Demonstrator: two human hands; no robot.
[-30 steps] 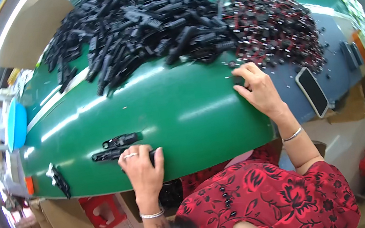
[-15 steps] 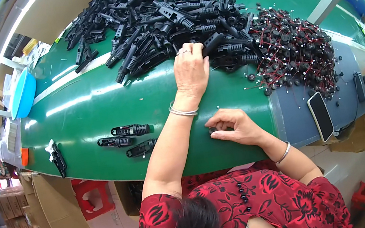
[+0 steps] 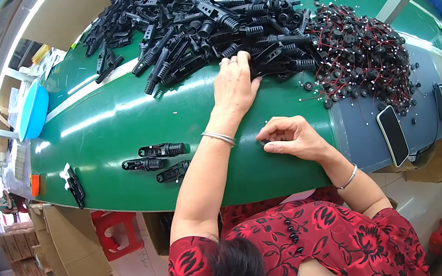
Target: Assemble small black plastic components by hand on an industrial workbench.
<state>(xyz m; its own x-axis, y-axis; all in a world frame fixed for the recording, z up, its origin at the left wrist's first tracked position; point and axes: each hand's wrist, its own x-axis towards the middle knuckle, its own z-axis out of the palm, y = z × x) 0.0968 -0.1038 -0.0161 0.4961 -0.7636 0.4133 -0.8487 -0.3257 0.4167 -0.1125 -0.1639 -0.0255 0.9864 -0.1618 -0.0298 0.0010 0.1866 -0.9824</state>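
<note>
My left hand (image 3: 234, 85) reaches to the near edge of a heap of black plastic housings (image 3: 177, 36) with ribbed ends. Its fingertips are hidden among the parts, so whether it grips one does not show. Nearer to me, my right hand (image 3: 302, 138) pinches a small round black part (image 3: 265, 142) between thumb and fingers, just above the green tabletop (image 3: 95, 139). Left of my left forearm lie three black housings (image 3: 161, 149) with red wires inside.
At the right is a heap of round black parts with red wires (image 3: 360, 54). A phone (image 3: 393, 135) lies near the right front edge. Far left are a blue basin (image 3: 34, 110) and another black piece with white material (image 3: 74, 186). A red stool (image 3: 115, 234) stands below.
The whole view has shifted slightly. My right hand has risen a little from the table's front edge with the small round part. My left hand stays at the heap's edge.
</note>
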